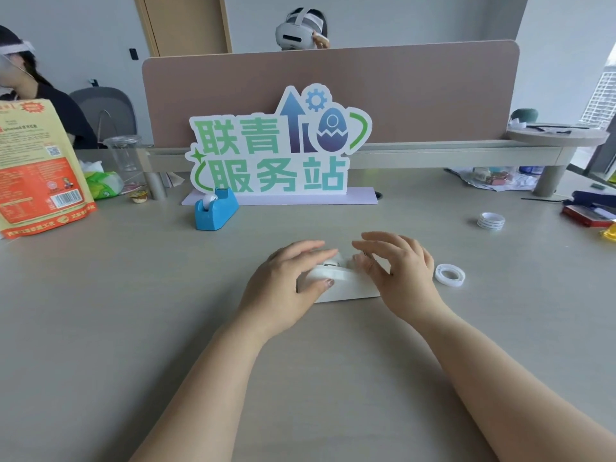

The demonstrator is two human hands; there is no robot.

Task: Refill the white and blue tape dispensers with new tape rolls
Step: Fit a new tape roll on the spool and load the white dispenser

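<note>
Both forearms reach forward over the desk (133, 295); the left hand (286, 278) clasps the white tape dispenser (336, 285) at centre, thumb on its near side, fingers together across the top; the right hand (400, 265) arches over its right end, fingers spread, lightly bent, tips blurred; a tape roll (450, 275) lies just right; the blue tape dispenser (216, 211) stands farther back, left.

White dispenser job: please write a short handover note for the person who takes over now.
Left hand grips the white dispenser on the table; right hand fingers at its right end, grip unclear.
One tape roll lies beside the right hand, a second roll farther right.
Blue dispenser stands by the sign, untouched.
No refill is clearly finished; both remain.
</note>
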